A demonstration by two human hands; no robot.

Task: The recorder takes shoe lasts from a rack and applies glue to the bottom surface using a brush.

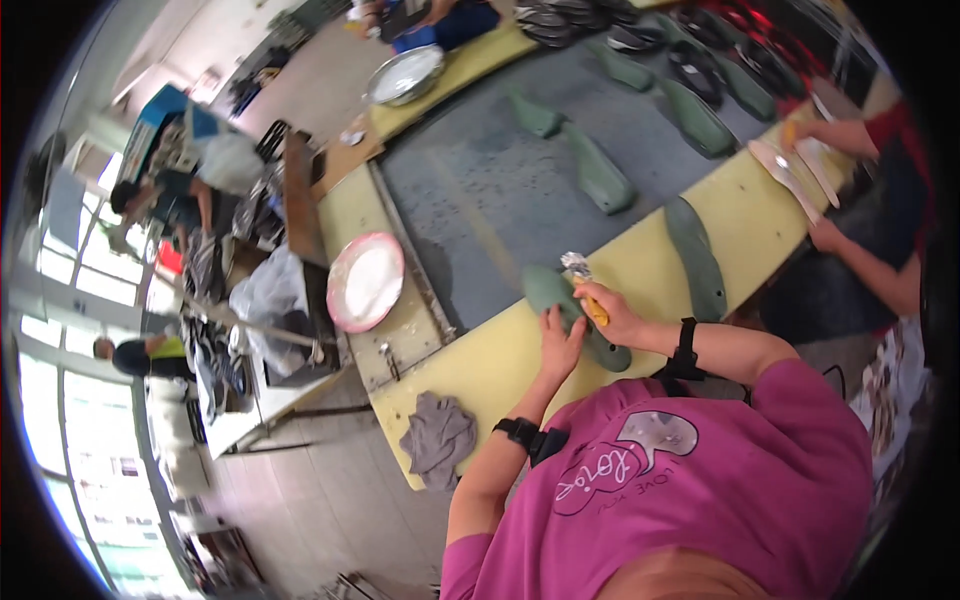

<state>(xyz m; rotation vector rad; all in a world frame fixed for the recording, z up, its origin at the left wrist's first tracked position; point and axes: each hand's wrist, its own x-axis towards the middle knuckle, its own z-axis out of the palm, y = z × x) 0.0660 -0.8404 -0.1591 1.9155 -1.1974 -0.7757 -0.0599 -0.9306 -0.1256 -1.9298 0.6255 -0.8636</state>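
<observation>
A green shoe last lies across the yellow bench edge in front of me, its far end toward the dark belt. My left hand grips its side with bent fingers, partly covering its middle. In my right hand is a brush with a yellow handle. The brush's whitish bristles point away from me, beside the last; whether they touch it I cannot tell. Another green last rests on the bench to the right.
A pink-rimmed basin of white paste stands left, above a crumpled grey cloth. More green lasts and dark shoes lie on the grey belt. At right, a co-worker's hands hold pale flat pieces.
</observation>
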